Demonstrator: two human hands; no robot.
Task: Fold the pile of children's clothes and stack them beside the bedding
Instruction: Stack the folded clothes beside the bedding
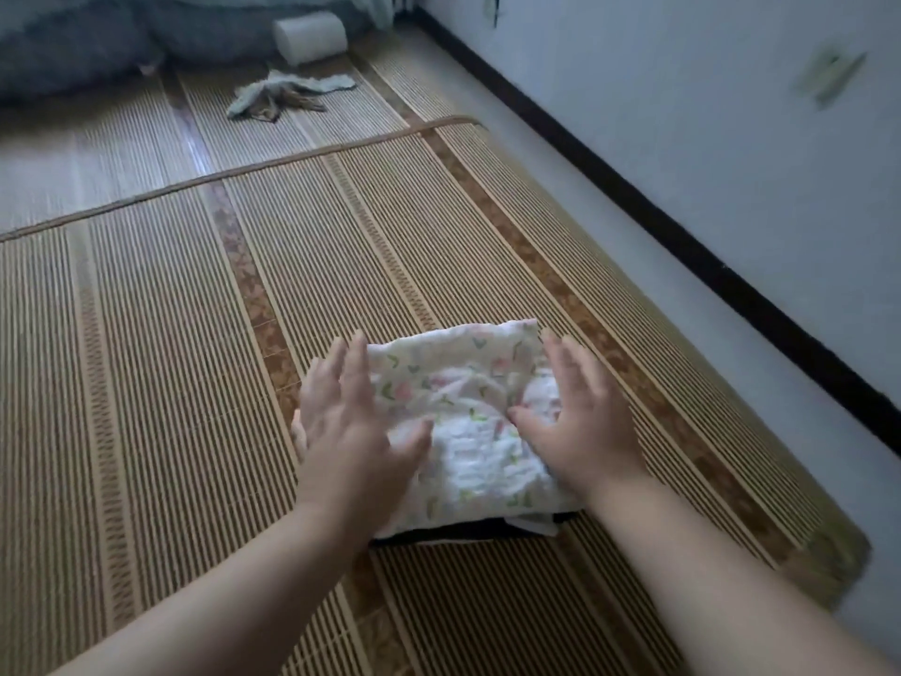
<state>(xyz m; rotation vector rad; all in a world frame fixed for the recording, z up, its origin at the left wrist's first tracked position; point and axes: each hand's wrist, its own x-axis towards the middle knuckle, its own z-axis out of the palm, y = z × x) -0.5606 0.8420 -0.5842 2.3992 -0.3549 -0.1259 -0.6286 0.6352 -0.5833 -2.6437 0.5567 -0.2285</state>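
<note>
Left hand and right hand are both spread flat, nothing pinched. The folded floral garment sits right between them on top of a dark piece, so I'd press evenly and square the edges with what's underneath. It's all on a bamboo mat, with grey bedding well beyond the hands and a wall out past the right one.

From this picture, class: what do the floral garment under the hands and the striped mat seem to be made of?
Floral garment: soft matt cloth, probably cotton gauze; its surface crinkles and puckers. Striped mat: likely thin bamboo or rush slats, slightly glossy; fine parallel ribs catch light.
</note>
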